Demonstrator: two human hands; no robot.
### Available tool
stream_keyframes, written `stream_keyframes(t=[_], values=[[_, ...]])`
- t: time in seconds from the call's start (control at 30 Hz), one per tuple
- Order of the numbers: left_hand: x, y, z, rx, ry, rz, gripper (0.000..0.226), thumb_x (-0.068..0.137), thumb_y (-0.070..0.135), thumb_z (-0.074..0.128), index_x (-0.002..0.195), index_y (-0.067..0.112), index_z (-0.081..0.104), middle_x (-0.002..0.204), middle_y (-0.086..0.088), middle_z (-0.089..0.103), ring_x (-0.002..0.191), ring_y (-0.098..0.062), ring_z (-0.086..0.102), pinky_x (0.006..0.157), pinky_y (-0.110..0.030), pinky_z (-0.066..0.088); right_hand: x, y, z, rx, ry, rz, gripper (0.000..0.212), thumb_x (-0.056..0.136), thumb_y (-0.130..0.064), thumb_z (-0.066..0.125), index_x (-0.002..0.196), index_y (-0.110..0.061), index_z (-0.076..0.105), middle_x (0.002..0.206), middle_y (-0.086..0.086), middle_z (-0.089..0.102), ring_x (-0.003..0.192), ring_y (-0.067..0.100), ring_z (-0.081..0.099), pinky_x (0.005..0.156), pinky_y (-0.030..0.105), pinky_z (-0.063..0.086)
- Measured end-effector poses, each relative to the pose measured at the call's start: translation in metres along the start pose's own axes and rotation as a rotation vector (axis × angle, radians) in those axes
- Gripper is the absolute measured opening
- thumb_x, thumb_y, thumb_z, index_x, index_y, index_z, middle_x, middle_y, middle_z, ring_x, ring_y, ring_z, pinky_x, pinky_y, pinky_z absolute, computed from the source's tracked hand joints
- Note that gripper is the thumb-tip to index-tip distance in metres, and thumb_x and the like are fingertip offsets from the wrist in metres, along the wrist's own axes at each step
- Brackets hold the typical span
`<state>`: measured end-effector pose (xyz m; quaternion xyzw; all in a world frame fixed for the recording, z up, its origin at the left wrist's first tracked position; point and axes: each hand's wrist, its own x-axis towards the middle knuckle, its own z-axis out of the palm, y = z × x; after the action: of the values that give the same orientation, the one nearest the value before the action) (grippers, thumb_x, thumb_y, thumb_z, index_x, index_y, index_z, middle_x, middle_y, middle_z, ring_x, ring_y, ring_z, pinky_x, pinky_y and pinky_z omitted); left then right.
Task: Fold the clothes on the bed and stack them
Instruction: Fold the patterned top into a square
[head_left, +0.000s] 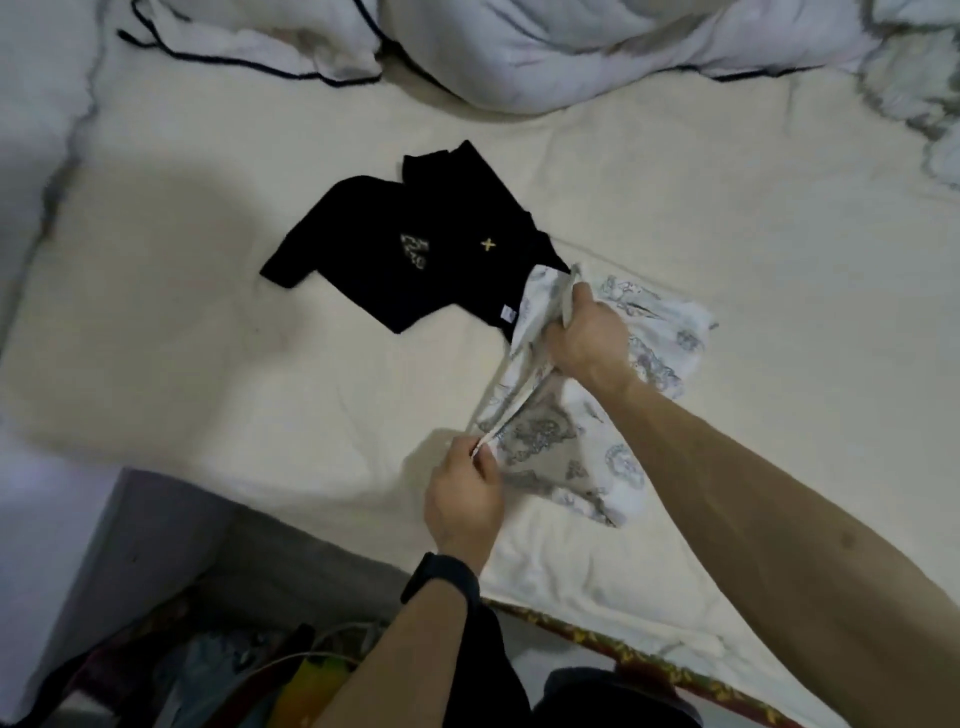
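Left hand (464, 499), low centre, and right hand (587, 340) above it: fingers (485, 460) pinch a folded edge of the white patterned garment (550, 431) on the bed (208, 322). Beyond, a black shirt (415, 244) lies rumpled. Folding looks half done, with nothing stacked yet.

- A single view comes from a wide-angle camera worn on the person's head.
- It stands over the near edge of the bed (208, 322) and looks forward and steeply down, toward the far side.
- It sits close. Both forearms enter from the bottom of the frame, and the left hand (465, 499) and right hand (587, 338) lie right of the middle with the patterned garment (561, 431) between them.
- The far end of the view reaches a rumpled duvet (571, 52) along the top.
- The near left corner takes in clutter (249, 675) beside the bed.
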<state>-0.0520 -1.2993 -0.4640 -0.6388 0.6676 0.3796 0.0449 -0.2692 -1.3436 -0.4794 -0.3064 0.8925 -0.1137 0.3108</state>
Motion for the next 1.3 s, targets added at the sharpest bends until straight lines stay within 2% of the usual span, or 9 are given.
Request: stream_keyframes(t=[0.2, 0.37, 0.5, 0.7, 0.8, 0.87, 1.0, 1.17, 1.3], values=[[0.016, -0.017, -0.016, 0.061, -0.149, 0.011, 0.024, 0.106, 0.033, 0.038, 0.095, 0.016, 0.050, 0.080, -0.002, 0.061, 0.073, -0.028, 0.060, 0.064, -0.040, 0.049, 0.003, -0.030, 0.025, -0.078, -0.008, 0.003, 0.032, 0.097, -0.022, 0.049, 0.125, -0.008, 0.044, 0.107, 0.021, 0.058, 0.084, 0.039, 0.058, 0.066, 0.035, 0.034], [0.023, -0.019, -0.019, 0.037, -0.203, -0.002, 0.021, 0.105, 0.030, 0.041, 0.105, 0.013, 0.053, 0.101, -0.005, 0.061, 0.093, -0.031, 0.059, 0.074, -0.039, 0.046, -0.010, -0.051, 0.030, -0.113, -0.099, -0.029, 0.060, 0.100, -0.047, 0.046, 0.148, -0.014, 0.031, 0.132, 0.023, 0.046, 0.106, 0.045, 0.061, 0.080, 0.046, 0.050], [0.025, -0.018, -0.019, -0.059, -0.077, 0.075, 0.019, 0.096, 0.017, 0.056, 0.111, 0.005, 0.059, 0.107, -0.011, 0.055, 0.095, -0.034, 0.057, 0.078, -0.042, 0.046, -0.044, -0.037, 0.029, 0.069, 0.014, -0.040, 0.051, 0.100, -0.053, 0.047, 0.144, -0.027, 0.042, 0.137, 0.012, 0.045, 0.105, 0.032, 0.063, 0.075, 0.037, 0.048], [0.041, -0.013, -0.018, 0.009, -0.221, 0.073, 0.050, 0.091, 0.059, 0.055, 0.121, 0.019, 0.050, 0.106, 0.004, 0.054, 0.099, -0.023, 0.058, 0.085, -0.039, 0.051, -0.129, 0.066, 0.025, 0.304, 0.315, 0.457, 0.060, 0.095, -0.048, 0.064, 0.141, -0.014, 0.048, 0.139, 0.013, 0.047, 0.130, 0.031, 0.043, 0.105, 0.040, 0.038], [0.058, -0.013, -0.016, 0.058, -0.327, 0.072, 0.048, 0.089, 0.056, 0.065, 0.109, 0.013, 0.062, 0.099, 0.001, 0.067, 0.091, -0.022, 0.064, 0.079, -0.037, 0.054, -0.160, 0.105, 0.034, 0.694, 0.046, 0.719, 0.070, 0.088, -0.052, 0.073, 0.138, -0.010, 0.047, 0.126, 0.012, 0.057, 0.105, 0.027, 0.058, 0.087, 0.040, 0.049], [0.067, -0.014, -0.016, 0.001, -0.436, 0.048, 0.036, 0.091, 0.050, 0.067, 0.098, 0.015, 0.071, 0.091, 0.005, 0.072, 0.089, -0.018, 0.068, 0.071, -0.030, 0.050, -0.176, 0.117, 0.043, 0.961, -0.166, 0.789, 0.061, 0.084, -0.057, 0.073, 0.118, -0.009, 0.060, 0.104, 0.004, 0.066, 0.085, 0.021, 0.062, 0.073, 0.035, 0.050], [0.077, -0.020, -0.021, -0.114, -0.569, 0.031, 0.028, 0.096, 0.039, 0.066, 0.109, 0.016, 0.074, 0.103, 0.007, 0.075, 0.097, -0.013, 0.070, 0.082, -0.027, 0.053, -0.190, 0.132, 0.066, 0.767, 0.002, 0.666, 0.051, 0.090, -0.054, 0.067, 0.086, -0.003, 0.063, 0.076, 0.007, 0.067, 0.074, 0.024, 0.062, 0.068, 0.035, 0.046], [0.077, -0.024, -0.019, -0.074, -0.562, 0.000, 0.034, 0.101, 0.039, 0.059, 0.119, 0.011, 0.063, 0.112, -0.003, 0.069, 0.103, -0.025, 0.065, 0.089, -0.040, 0.055, -0.186, 0.126, 0.080, 0.844, 0.014, 0.683, 0.050, 0.091, -0.056, 0.067, 0.097, -0.007, 0.063, 0.093, 0.014, 0.070, 0.088, 0.031, 0.066, 0.072, 0.037, 0.046], [0.066, -0.023, -0.012, -0.131, -0.550, 0.011, 0.026, 0.095, 0.035, 0.070, 0.116, 0.021, 0.064, 0.105, 0.007, 0.072, 0.089, -0.008, 0.068, 0.060, -0.016, 0.052, -0.187, 0.133, 0.083, 0.874, -0.032, 0.663, 0.049, 0.081, -0.056, 0.079, 0.103, -0.015, 0.064, 0.100, 0.002, 0.072, 0.092, 0.023, 0.069, 0.083, 0.045, 0.057]])
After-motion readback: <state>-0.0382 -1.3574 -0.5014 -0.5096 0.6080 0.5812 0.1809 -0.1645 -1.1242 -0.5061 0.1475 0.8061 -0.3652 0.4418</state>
